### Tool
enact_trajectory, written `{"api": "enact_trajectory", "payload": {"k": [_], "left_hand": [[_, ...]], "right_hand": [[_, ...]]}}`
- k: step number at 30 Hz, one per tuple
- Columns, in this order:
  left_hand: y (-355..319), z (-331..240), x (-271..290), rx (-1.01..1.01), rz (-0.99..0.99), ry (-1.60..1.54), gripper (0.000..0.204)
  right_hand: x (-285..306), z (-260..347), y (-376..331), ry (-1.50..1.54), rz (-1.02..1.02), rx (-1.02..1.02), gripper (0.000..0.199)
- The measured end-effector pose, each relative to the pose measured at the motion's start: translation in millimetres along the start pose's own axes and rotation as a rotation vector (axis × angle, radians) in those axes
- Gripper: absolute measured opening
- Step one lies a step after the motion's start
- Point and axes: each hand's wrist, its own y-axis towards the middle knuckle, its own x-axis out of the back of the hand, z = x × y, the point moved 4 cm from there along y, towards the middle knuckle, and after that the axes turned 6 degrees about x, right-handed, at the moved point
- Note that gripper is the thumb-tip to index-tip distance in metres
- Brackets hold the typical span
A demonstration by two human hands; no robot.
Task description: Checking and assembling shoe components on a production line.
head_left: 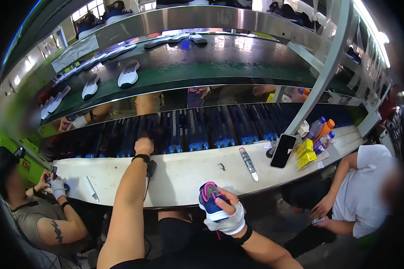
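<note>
Blue and pink, the shoe [212, 201] sits gripped in your gloved right hand [229, 217] at six o'clock, just off the counter [184, 172] edge. Your left hand [144, 146], closed, reaches toward twelve into the dark shoes [197, 127] on the conveyor. A phone [283, 151] stands at two o'clock.

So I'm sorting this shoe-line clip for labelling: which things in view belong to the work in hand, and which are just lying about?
In hand:
- blue and pink shoe, gripped by the gloved right hand
- dark shoes on the lower belt, where the left hand reaches

Lying about:
- phone propped on the white bench
- drink bottles
- yellow boxes
- white soles on the upper belt
</note>
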Motion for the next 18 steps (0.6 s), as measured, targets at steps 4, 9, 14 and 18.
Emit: {"api": "enact_trajectory", "payload": {"k": [4, 9, 14, 18], "left_hand": [[0, -5, 9, -0.036, -0.028, -0.166, 0.055], [-26, -17, 39, -0.222, -0.126, -0.148, 0.047], [-103, -17, 86, -0.281, -0.050, -0.542, 0.044], [-174, 23, 68, -0.166, 0.490, -0.802, 0.038]], "right_hand": [[-2, 0, 2, -0.009, 0.021, 0.065, 0.076], [-6, -12, -11, 0.059, -0.004, 0.046, 0.074], [9, -31, -1, 0.050, -0.036, -0.071, 0.078], [33, -69, 3, 0.219, -0.132, -0.412, 0.077]]}}
